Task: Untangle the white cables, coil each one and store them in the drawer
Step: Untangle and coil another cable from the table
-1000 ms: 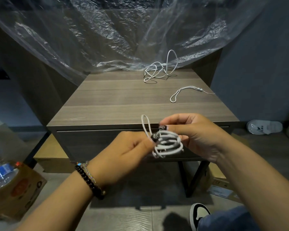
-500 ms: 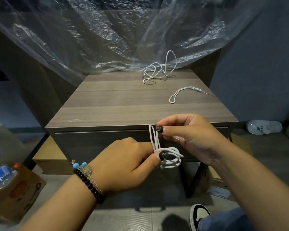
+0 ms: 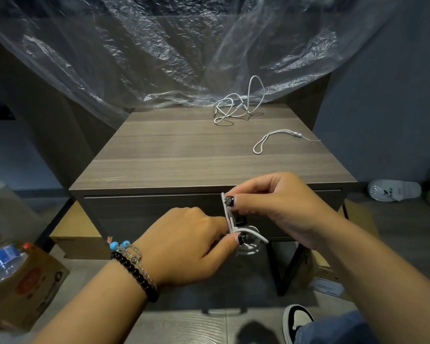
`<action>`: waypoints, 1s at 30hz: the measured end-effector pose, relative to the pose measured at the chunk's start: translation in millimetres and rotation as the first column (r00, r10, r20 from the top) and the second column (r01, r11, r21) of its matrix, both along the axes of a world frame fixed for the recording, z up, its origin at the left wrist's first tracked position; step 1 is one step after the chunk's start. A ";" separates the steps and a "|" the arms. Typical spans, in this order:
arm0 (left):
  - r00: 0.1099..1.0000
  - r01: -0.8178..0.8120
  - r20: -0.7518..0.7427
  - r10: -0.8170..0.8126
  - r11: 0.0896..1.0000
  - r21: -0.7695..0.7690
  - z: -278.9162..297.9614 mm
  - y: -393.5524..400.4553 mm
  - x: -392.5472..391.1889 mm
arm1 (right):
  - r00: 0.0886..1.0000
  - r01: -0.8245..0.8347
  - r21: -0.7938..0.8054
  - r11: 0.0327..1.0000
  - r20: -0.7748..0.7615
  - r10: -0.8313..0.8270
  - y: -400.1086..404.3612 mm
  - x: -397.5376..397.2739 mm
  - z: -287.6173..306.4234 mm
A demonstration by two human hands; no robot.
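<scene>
1. Mid-step, by the look of it: securing one coiled white cable [image 3: 246,240] by wrapping its free tail around the bundle.
2. Left hand [image 3: 191,244] curled around the coil, thumb pressed on top of the loops, pinning them flat; bracelets [image 3: 134,264] on that wrist.
3. Right hand [image 3: 271,204] pinched on the cable's tail just above the coil, thumb and forefinger clamped at the top of a short doubled strand.
4. Coil held in the air between both hands, directly in front of the closed drawer [image 3: 154,212], below the front edge of the tabletop [image 3: 184,155].
5. To finish well, probably: tail kept taut while wound, loops kept stacked under the left thumb so none could spring loose, end tucked through snugly but without a sharp kink near the connector.
6. Drawer not yet opened; likely one hand to be freed for that, the coil kept pinched in the other.
7. Still to do: a loose tangled white cable [image 3: 236,108] at the far edge of the tabletop, well apart from both hands, partly under the clear plastic sheet [image 3: 159,58].
8. A thin white looped cord [image 3: 271,141] near the right edge, between that tangle and the hands, touching neither.
</scene>
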State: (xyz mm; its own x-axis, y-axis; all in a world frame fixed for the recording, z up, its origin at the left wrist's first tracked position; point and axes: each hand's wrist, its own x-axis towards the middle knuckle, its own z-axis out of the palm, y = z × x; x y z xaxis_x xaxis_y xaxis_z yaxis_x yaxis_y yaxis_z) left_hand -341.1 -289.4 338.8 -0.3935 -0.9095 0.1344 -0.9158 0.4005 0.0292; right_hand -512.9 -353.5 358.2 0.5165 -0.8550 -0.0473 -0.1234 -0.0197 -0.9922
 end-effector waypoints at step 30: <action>0.997 -0.048 0.068 0.045 0.998 0.050 -6.5 -4.8 -2.6 | 0.996 -0.077 -0.198 0.977 -0.056 0.067 0.0 1.3 -4.9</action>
State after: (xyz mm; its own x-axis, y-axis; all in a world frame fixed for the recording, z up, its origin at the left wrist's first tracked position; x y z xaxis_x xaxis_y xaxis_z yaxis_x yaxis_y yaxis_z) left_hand -343.7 -294.1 332.2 -0.3572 -0.9320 0.0614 -0.9340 0.3571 -0.0128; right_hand -511.5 -353.5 353.3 0.5780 -0.8106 0.0936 -0.1629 -0.2270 -0.9602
